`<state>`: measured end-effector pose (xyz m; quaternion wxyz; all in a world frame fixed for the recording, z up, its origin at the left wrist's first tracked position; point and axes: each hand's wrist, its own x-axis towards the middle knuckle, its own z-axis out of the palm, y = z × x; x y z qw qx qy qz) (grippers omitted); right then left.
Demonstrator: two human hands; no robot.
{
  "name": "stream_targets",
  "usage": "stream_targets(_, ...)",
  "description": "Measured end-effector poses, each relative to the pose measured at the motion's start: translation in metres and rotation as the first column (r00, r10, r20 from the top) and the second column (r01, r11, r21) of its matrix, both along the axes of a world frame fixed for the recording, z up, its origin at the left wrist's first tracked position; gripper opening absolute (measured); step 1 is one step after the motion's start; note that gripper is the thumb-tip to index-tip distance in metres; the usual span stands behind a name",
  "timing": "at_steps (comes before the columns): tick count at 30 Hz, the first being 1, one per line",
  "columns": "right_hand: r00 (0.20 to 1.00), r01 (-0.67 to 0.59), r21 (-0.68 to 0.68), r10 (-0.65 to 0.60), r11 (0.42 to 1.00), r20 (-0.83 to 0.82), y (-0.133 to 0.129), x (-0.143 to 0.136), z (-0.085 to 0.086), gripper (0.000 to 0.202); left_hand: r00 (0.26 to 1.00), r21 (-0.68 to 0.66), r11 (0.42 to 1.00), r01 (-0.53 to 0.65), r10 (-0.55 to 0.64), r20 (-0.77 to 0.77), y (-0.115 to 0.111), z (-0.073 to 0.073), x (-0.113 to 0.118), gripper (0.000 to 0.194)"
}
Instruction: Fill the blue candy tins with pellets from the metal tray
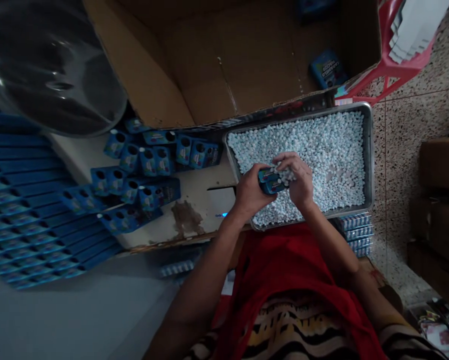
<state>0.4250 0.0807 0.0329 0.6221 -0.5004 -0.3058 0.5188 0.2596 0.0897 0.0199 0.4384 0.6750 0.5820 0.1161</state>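
Note:
My left hand (251, 191) is wrapped round small blue candy boxes (271, 188), two by the look of it, held above the tray. Over their right end curls my right hand (300, 181), gripping a handful of small white and pale-blue candies (286, 175). Beneath both hands, a rectangular metal tray (370, 155) holds a wide layer of the same candies. How far the candies reach into the boxes is hidden by my fingers.
Several blue boxes with dark round openings (149, 160) stand left of the tray beside a small white device (222, 206). Stacked blue boxes (29, 210) rise at far left. Behind are a large cardboard box (224, 65) and a red plastic stool (400, 75).

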Motion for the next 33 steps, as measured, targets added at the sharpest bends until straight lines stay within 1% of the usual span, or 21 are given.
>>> stream_targets(3, 0.991, -0.088, 0.028, 0.084, 0.996, 0.107, 0.008, 0.003, -0.009, 0.047, 1.0, -0.009, 1.0, 0.016, -0.016, 0.013, -0.003, -0.001, 0.001, 0.075)
stream_targets(6, 0.959, -0.214, 0.053, 0.199, 0.975, 0.202, 0.006, 0.009, -0.005, 0.053, 1.0, 0.011, 1.0, -0.022, 0.021, 0.02, -0.006, -0.006, -0.002, 0.071)
stream_targets(10, 0.814, -0.501, 0.063, 0.445, 0.863, 0.374, -0.019, 0.024, 0.011, 0.059, 0.99, 0.096, 0.991, -0.088, 0.077, 0.117, -0.001, -0.015, -0.007, 0.066)
stream_targets(11, 0.782, -0.524, 0.043, 0.46, 0.851, 0.42, -0.03, 0.03, 0.012, 0.061, 0.986, 0.121, 0.988, -0.099, 0.081, 0.146, 0.002, -0.018, -0.008, 0.066)
stream_targets(12, 0.759, -0.511, 0.004, 0.449, 0.859, 0.471, -0.041, 0.036, 0.01, 0.062, 0.982, 0.14, 0.984, -0.106, 0.082, 0.172, 0.004, -0.02, -0.01, 0.067)
stream_targets(14, 0.698, -0.393, -0.119, 0.38, 0.912, 0.607, -0.068, 0.049, -0.002, 0.06, 0.971, 0.157, 0.981, -0.116, 0.078, 0.227, 0.007, -0.024, -0.011, 0.068)
stream_targets(15, 0.633, -0.325, -0.189, 0.362, 0.927, 0.685, -0.081, 0.054, -0.012, 0.059, 0.963, 0.154, 0.98, -0.123, 0.08, 0.259, 0.008, -0.025, -0.012, 0.07)
stream_targets(16, 0.538, -0.278, -0.261, 0.375, 0.924, 0.755, -0.094, 0.059, -0.024, 0.06, 0.952, 0.141, 0.981, -0.133, 0.087, 0.292, 0.007, -0.026, -0.012, 0.073)
stream_targets(17, 0.422, -0.275, -0.331, 0.423, 0.903, 0.802, -0.104, 0.062, -0.036, 0.063, 0.942, 0.117, 0.982, -0.146, 0.101, 0.32, 0.007, -0.027, -0.013, 0.076)
stream_targets(19, 0.181, -0.358, -0.451, 0.534, 0.818, 0.826, -0.116, 0.066, -0.06, 0.071, 0.926, 0.064, 0.981, -0.183, 0.15, 0.345, 0.004, -0.028, -0.014, 0.079)
stream_targets(21, 0.003, -0.443, -0.511, 0.572, 0.736, 0.821, -0.11, 0.069, -0.079, 0.078, 0.926, 0.031, 0.979, -0.203, 0.182, 0.33, 0.001, -0.028, -0.016, 0.079)
stream_targets(23, -0.068, -0.469, -0.515, 0.551, 0.718, 0.831, -0.088, 0.073, -0.092, 0.079, 0.945, 0.027, 0.983, -0.182, 0.167, 0.282, -0.001, -0.026, -0.021, 0.078)
stream_targets(25, -0.055, -0.436, -0.507, 0.54, 0.744, 0.84, -0.056, 0.078, -0.101, 0.074, 0.965, 0.021, 0.99, -0.141, 0.133, 0.228, -0.002, -0.022, -0.027, 0.08)
stream_targets(26, -0.021, -0.398, -0.506, 0.544, 0.765, 0.839, -0.039, 0.08, -0.105, 0.069, 0.972, 0.009, 0.992, -0.123, 0.118, 0.205, -0.001, -0.019, -0.03, 0.081)
stream_targets(27, 0.042, -0.344, -0.502, 0.547, 0.793, 0.836, -0.024, 0.081, -0.107, 0.064, 0.976, -0.011, 0.994, -0.105, 0.105, 0.189, -0.001, -0.016, -0.032, 0.082)
stream_targets(28, 0.144, -0.272, -0.489, 0.537, 0.829, 0.831, -0.011, 0.081, -0.107, 0.059, 0.979, -0.034, 0.996, -0.087, 0.092, 0.181, 0.0, -0.012, -0.034, 0.082)
stream_targets(29, 0.286, -0.184, -0.47, 0.504, 0.863, 0.815, 0.0, 0.078, -0.106, 0.052, 0.981, -0.058, 0.996, -0.069, 0.079, 0.179, 0.001, -0.009, -0.035, 0.083)
stream_targets(30, 0.462, -0.095, -0.454, 0.443, 0.886, 0.768, 0.007, 0.074, -0.102, 0.044, 0.981, -0.078, 0.996, -0.052, 0.065, 0.182, 0.002, -0.006, -0.035, 0.083)
stream_targets(31, 0.653, -0.023, -0.454, 0.357, 0.891, 0.668, 0.012, 0.069, -0.095, 0.036, 0.981, -0.094, 0.995, -0.036, 0.053, 0.185, 0.004, -0.003, -0.034, 0.083)
stream_targets(32, 0.826, 0.017, -0.468, 0.251, 0.884, 0.505, 0.014, 0.062, -0.085, 0.03, 0.981, -0.104, 0.994, -0.026, 0.045, 0.186, 0.005, -0.001, -0.033, 0.082)
stream_targets(33, 0.945, 0.019, -0.481, 0.142, 0.877, 0.296, 0.014, 0.055, -0.072, 0.027, 0.983, -0.11, 0.994, -0.02, 0.04, 0.18, 0.006, 0.0, -0.032, 0.082)
